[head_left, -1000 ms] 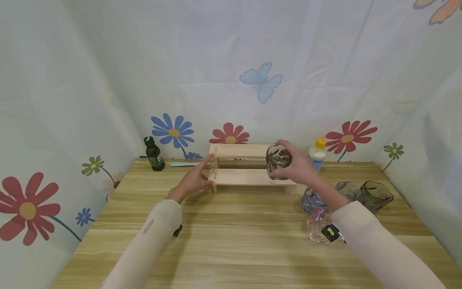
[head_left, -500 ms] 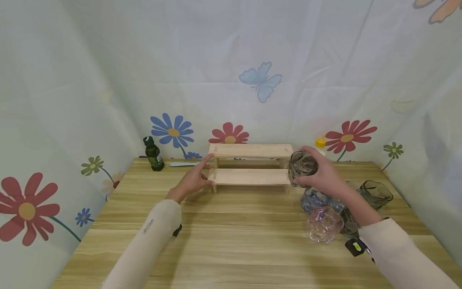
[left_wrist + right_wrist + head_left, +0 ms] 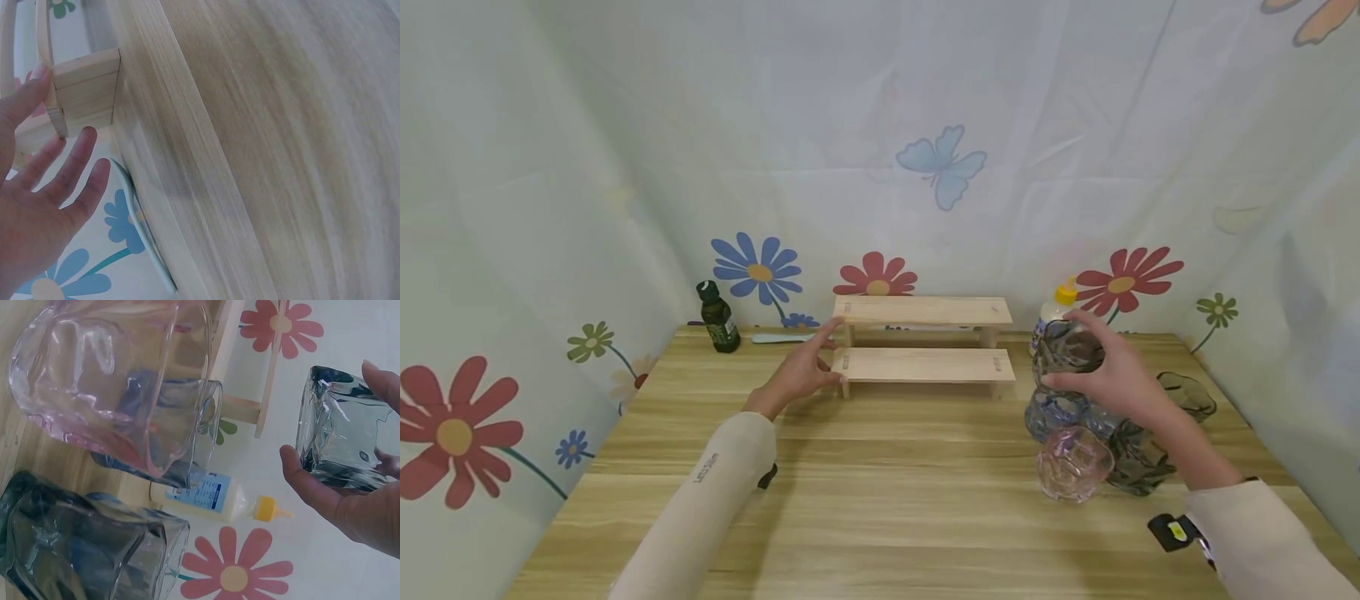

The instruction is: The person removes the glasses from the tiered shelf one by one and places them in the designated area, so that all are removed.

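My right hand [image 3: 1123,379] holds a dark grey wavy glass [image 3: 1063,348] between thumb and fingers, raised over the other glasses at the right. In the right wrist view the held glass [image 3: 342,428] is apart from the rest. Below it are a blue glass [image 3: 1051,415], a pink glass [image 3: 1075,467] and a dark grey glass [image 3: 1138,460]; one more grey glass [image 3: 1187,396] is partly behind my hand. My left hand [image 3: 795,377] touches the left end of a two-tier wooden shelf [image 3: 925,365], its fingers spread in the left wrist view.
A yellow-capped bottle [image 3: 1065,296] stands behind the held glass. At the back left are a dark green bottle [image 3: 720,321] and a pale blue long thin utensil [image 3: 781,339]. A flower-printed curtain [image 3: 940,233] hangs behind the wooden table [image 3: 880,500].
My right hand has carried the dark grey glass rightward, from in front of the shelf to above the other glasses. My left hand has stayed at the shelf's left end.
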### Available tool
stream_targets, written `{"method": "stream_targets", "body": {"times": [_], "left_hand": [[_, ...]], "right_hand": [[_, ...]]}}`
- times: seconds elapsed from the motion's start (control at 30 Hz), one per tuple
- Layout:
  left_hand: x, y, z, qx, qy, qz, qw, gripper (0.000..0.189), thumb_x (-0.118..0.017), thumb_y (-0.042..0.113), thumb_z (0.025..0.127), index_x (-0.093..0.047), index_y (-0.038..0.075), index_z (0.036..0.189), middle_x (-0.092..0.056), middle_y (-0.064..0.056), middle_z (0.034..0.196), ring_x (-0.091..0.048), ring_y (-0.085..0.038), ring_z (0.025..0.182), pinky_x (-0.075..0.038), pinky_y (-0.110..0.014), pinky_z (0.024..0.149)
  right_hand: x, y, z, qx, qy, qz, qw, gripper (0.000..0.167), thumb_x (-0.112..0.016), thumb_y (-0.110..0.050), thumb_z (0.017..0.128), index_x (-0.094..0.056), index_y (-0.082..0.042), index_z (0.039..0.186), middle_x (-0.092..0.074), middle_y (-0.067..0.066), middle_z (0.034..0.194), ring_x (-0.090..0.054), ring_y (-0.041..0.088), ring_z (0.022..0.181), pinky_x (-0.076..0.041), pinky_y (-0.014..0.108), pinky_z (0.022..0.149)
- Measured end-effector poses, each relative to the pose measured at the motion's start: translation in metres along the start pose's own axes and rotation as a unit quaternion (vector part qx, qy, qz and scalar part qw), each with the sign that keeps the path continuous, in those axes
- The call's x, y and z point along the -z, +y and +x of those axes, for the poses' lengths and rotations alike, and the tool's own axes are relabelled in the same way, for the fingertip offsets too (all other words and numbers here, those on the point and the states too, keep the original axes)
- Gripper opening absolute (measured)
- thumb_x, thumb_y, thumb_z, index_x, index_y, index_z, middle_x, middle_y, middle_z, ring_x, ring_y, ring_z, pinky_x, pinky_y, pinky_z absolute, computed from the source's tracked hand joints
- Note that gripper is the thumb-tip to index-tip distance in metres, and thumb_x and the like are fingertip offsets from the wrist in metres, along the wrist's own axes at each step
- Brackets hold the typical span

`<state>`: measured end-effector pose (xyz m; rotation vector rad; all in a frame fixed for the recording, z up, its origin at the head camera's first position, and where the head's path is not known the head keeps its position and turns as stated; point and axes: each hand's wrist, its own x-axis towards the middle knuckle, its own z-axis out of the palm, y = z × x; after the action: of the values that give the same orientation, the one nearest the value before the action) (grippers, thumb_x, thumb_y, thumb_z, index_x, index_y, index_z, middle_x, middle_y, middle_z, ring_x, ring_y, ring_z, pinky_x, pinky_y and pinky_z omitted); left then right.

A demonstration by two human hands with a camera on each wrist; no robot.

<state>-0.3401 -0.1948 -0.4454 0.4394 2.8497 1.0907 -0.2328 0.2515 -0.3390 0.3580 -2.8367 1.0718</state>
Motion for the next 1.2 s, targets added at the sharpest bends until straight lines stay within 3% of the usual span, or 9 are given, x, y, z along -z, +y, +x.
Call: {"method": "stream_targets", "body": {"times": [0.47, 0.8, 1.03, 1.2], "left_hand": [[0.003, 0.002, -0.001, 0.001, 0.001, 0.006, 1.0, 0.104, -0.083, 0.015, 0.083, -0.015, 0.038, 0.159, -0.052, -0.021, 0.145, -0.071, -0.029, 0.093, -0.058, -0.043, 0.081], [0.001, 0.002, -0.001, -0.003, 0.003, 0.005, 1.0, 0.105, -0.083, 0.014, 0.083, -0.015, 0.037, 0.159, -0.052, -0.021, 0.145, -0.071, -0.029, 0.092, -0.058, -0.043, 0.081], [0.001, 0.001, 0.0, -0.003, 0.002, 0.009, 1.0, 0.105, -0.083, 0.015, 0.083, -0.015, 0.038, 0.159, -0.052, -0.021, 0.145, -0.071, -0.028, 0.091, -0.058, -0.043, 0.081], [0.001, 0.001, 0.0, -0.005, 0.002, 0.011, 0.9999, 0.105, -0.083, 0.015, 0.083, -0.014, 0.037, 0.159, -0.052, -0.022, 0.145, -0.071, -0.028, 0.091, -0.058, -0.042, 0.079]], "right_hand": [[0.014, 0.016, -0.022, -0.022, 0.015, -0.023, 0.9994, 0.103, -0.086, -0.035, 0.079, -0.023, -0.011, 0.158, -0.029, 0.03, 0.157, -0.03, 0.059, 0.137, -0.032, 0.078, 0.097], [0.028, 0.048, -0.045, -0.004, 0.065, -0.022, 0.9976, 0.096, -0.087, -0.024, 0.077, -0.032, -0.007, 0.153, -0.034, 0.034, 0.151, -0.031, 0.061, 0.133, -0.032, 0.077, 0.092], [0.042, 0.069, -0.064, -0.042, 0.063, -0.049, 0.9959, 0.101, -0.085, -0.032, 0.08, -0.024, -0.012, 0.158, -0.021, 0.032, 0.161, -0.023, 0.068, 0.135, -0.029, 0.08, 0.088], [0.049, 0.083, -0.075, -0.061, 0.07, -0.067, 0.9934, 0.101, -0.083, -0.032, 0.082, -0.021, -0.011, 0.159, -0.021, 0.034, 0.159, -0.023, 0.069, 0.133, -0.031, 0.076, 0.083]]}}
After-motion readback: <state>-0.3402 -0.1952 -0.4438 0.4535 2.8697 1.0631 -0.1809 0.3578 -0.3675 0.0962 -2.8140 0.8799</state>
